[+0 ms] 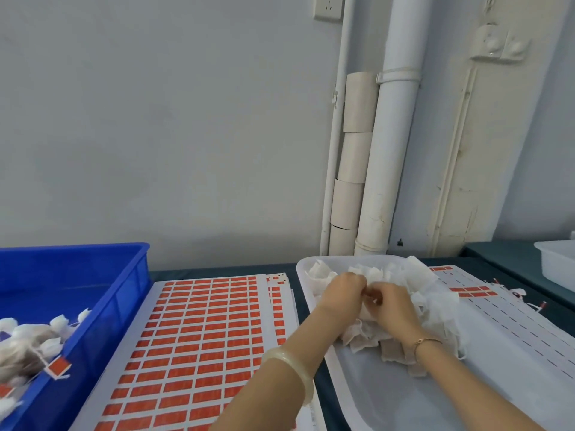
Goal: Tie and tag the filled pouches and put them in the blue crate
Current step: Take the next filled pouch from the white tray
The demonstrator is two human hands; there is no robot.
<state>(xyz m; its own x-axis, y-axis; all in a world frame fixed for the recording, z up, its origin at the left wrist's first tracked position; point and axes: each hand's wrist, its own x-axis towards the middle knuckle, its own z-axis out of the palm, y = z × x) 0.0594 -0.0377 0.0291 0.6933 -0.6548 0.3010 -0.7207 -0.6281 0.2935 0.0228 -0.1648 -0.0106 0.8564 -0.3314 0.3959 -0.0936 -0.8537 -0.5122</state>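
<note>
Left hand (pixel 342 290) and right hand (pixel 392 307) meeting over the white tray (pixel 389 399), both pinching a pouch (pixel 368 317) atop the heap (pixel 435 303), blue crate (pixel 124 253) sitting far left, holding tagged pouches (pixel 31 337), red label sheet (pixel 202 337) lying between.

Background: white drainpipe (pixel 393 150) against the wall (pixel 155 119); cardboard tubes (pixel 359 101) stacked just beside it; wall socket (pixel 328 6) above; pale tray (pixel 557 265) at far right edge.

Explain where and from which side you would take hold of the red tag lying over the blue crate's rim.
Pinch the red tag by its outer edge, coming from the right, outside the blue crate: it lies flat across the rim, its string leading back to the tied pouches inside.
</note>
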